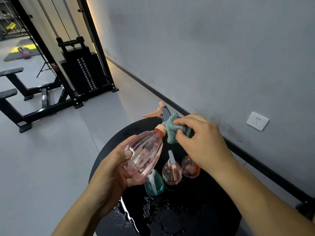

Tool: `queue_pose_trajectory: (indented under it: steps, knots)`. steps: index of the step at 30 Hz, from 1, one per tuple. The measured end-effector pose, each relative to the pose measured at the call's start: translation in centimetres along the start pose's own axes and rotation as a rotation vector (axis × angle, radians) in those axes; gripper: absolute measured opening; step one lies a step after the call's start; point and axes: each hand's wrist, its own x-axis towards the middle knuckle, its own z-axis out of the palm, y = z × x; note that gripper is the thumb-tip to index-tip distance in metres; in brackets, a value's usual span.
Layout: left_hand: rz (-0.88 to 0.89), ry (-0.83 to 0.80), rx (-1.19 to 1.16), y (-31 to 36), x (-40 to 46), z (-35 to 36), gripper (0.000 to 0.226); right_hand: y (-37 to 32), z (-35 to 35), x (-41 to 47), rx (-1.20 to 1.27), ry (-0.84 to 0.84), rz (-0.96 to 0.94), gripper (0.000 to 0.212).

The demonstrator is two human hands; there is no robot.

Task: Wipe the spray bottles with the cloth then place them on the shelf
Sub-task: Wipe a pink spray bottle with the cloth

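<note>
Wet black table beads with droplets at its near edge; three bottles stand mid-table. Above them the left hand cradles the pink spray bottle, its long axis tilted up toward the far edge, nozzle away. Beyond, the right hand pinches the teal cloth against its neck.

View: a single head-worn wide-angle camera, no second view to overlap with.
Facing: forward and steeply down onto a round black tabletop at 6 o'clock.
Nearness: close; both forearms enter from the bottom edge, left hand and right hand near centre.
Far field: gym machine at 10 o'clock, grey wall from 12 to 3 o'clock.
Distortion: straight edges bow toward the borders.
</note>
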Motion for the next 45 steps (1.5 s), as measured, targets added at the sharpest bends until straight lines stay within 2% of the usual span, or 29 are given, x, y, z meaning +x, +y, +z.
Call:
queue_pose_trajectory:
  steps: [13, 19, 24, 29, 36, 38, 45]
  knots:
    - [0.015, 0.021, -0.001, -0.6, 0.2, -0.5, 0.069, 0.4, -0.2, 0.0, -0.002, -0.013, 0.022, 0.027]
    - [0.055, 0.046, 0.070, -0.7, 0.3, -1.6, 0.111, 0.7, -0.3, -0.2, -0.014, 0.057, -0.018, 0.027]
    - [0.080, 0.115, 0.178, -2.1, 0.2, -3.0, 0.092, 0.5, -0.5, -0.4, -0.025, 0.071, -0.023, 0.027]
    - [0.173, 0.272, 0.363, -3.3, -0.3, -5.0, 0.077, 0.0, -0.6, -2.0, -0.028, 0.050, -0.021, 0.027]
    - [0.175, 0.387, 0.288, -4.8, -1.1, -7.2, 0.069, 0.3, -0.7, -4.1, -0.050, 0.024, -0.005, 0.027]
    - [0.165, 0.390, 0.352, -5.7, -1.1, -8.1, 0.065, 0.3, -0.5, -4.4, -0.067, 0.017, -0.009, 0.027]
    - [0.058, 0.402, 0.632, -8.6, 0.2, -11.0, 0.073, 0.2, -0.2, -4.8, -0.091, -0.009, -0.007, 0.028]
